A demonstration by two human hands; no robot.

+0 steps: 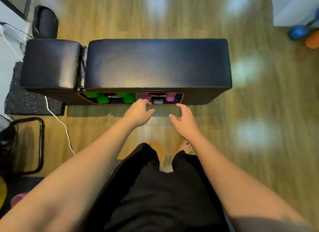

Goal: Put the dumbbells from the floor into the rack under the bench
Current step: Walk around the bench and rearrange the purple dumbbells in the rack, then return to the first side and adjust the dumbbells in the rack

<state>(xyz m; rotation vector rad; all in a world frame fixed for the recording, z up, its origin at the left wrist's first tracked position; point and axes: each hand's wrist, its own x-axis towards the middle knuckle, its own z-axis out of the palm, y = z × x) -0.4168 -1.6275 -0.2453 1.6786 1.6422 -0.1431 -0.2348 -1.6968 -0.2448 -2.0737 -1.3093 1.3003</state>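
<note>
A black padded bench stands across the wooden floor in front of me. Under its near edge the red-rimmed rack holds green dumbbells on the left and pink dumbbells on the right. My left hand hovers just in front of the rack's middle, fingers apart and holding nothing. My right hand is a little to the right, also spread and holding nothing. Both hands are just clear of the pink dumbbells.
A blue dumbbell and an orange one lie on the floor at the far right by a white cabinet. A white cable, a speckled black mat and a black metal frame are at the left.
</note>
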